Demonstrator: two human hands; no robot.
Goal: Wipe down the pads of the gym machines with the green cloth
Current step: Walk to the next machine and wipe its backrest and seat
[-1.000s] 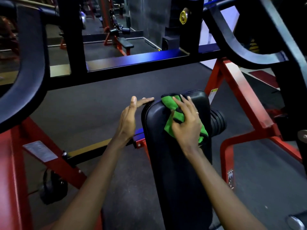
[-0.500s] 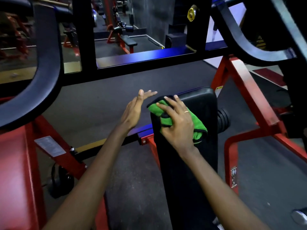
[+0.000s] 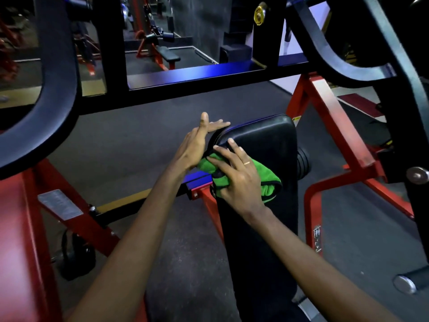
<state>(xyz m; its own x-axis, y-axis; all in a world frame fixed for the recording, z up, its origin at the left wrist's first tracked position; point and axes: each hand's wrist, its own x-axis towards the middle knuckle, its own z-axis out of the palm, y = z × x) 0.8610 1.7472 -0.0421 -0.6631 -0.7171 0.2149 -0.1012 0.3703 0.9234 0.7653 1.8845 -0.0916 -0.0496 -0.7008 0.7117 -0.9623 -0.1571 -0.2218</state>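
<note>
A long black pad [image 3: 267, 140] on a red machine frame runs away from me in the middle of the view. The green cloth [image 3: 267, 180] lies bunched on the pad's upper left part. My right hand [image 3: 236, 177] presses down on the cloth with its fingers spread flat, their tips reaching the pad's left edge. My left hand [image 3: 197, 145] is held with straight fingers against the pad's left side, near its top corner, and holds nothing.
Black curved arms [image 3: 58, 101] and a black and blue crossbar [image 3: 197, 77] of the machine stand over and beyond the pad. Red frame tubes [image 3: 336, 126] flank it on both sides. Dark rubber floor [image 3: 139, 140] lies below. More benches stand far back.
My right hand has slid the green cloth down and leftward from the pad's top toward its left edge. My left hand stayed by the pad's left side.
</note>
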